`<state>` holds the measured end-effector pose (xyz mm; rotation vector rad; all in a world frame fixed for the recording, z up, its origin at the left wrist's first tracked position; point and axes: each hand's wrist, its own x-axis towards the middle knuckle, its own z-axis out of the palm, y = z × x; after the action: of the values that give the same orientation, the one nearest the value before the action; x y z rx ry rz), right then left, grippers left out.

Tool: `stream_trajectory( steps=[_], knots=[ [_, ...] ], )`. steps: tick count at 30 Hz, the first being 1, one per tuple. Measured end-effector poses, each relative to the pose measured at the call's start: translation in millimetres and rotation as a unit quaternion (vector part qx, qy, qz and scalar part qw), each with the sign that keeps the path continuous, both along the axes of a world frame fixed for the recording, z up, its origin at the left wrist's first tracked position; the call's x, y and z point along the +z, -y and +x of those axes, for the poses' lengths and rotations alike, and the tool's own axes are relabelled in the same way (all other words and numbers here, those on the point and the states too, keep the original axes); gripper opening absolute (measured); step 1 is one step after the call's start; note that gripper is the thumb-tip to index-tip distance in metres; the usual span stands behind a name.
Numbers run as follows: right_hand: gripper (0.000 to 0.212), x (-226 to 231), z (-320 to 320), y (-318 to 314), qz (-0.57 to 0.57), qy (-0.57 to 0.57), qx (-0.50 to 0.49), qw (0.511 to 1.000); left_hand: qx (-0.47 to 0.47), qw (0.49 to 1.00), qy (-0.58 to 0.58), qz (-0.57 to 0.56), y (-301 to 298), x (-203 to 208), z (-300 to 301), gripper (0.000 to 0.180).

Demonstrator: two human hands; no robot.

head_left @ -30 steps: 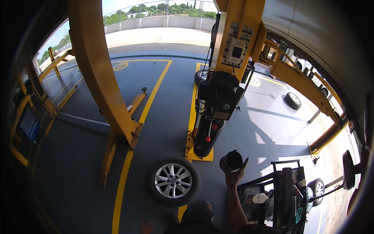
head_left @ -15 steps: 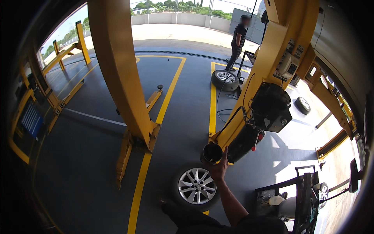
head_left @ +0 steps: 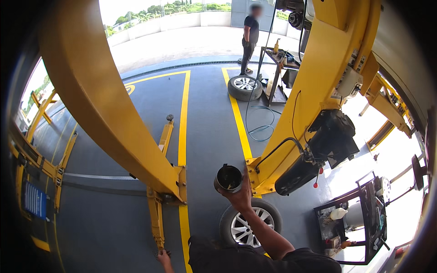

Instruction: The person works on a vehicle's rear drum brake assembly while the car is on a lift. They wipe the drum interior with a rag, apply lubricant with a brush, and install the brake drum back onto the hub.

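My right hand (head_left: 240, 195) is closed round a dark, open-topped round container (head_left: 229, 178), its mouth turned up toward me. A few small light-coloured bits show inside, too small to name. Below my forearm, a wheel (head_left: 241, 230) with a silver spoked rim and black tyre lies flat on the floor, partly covered by my arm and dark clothing. Low in the picture is my left hand (head_left: 164, 258), next to the end of a yellow lift arm (head_left: 156, 220). Its fingers look curled round something small and dark that I cannot make out.
Yellow lift posts rise at left (head_left: 104, 109) and right (head_left: 314, 91), the right one carrying a black motor unit (head_left: 302, 168). A dark tool cart (head_left: 339, 207) stands at lower right. Farther off, a person (head_left: 250, 38) stands by another wheel (head_left: 245, 86), a hose (head_left: 259, 135) and a workbench (head_left: 273, 57).
My view has shifted forward and right. My right hand still holds the container, now left of the right post's base. My left hand has come into view at the bottom.
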<state>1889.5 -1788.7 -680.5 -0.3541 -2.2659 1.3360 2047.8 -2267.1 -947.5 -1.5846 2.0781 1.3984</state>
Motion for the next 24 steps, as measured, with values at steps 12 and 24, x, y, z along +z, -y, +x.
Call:
stream_trajectory(
  steps=[12,24],
  knots=[
    [0.136,-36.9,-252.9,3.4,0.024,0.032,-0.068,0.997,-0.47,0.878,-0.079,0.041,-81.7,-68.4,-372.6,0.03],
    [0.146,113.0,-559.1,-143.1,-0.043,-0.111,-0.116,0.986,-0.654,0.644,-0.356,0.175,-389.7,275.3,-871.0,0.051]
  ],
)
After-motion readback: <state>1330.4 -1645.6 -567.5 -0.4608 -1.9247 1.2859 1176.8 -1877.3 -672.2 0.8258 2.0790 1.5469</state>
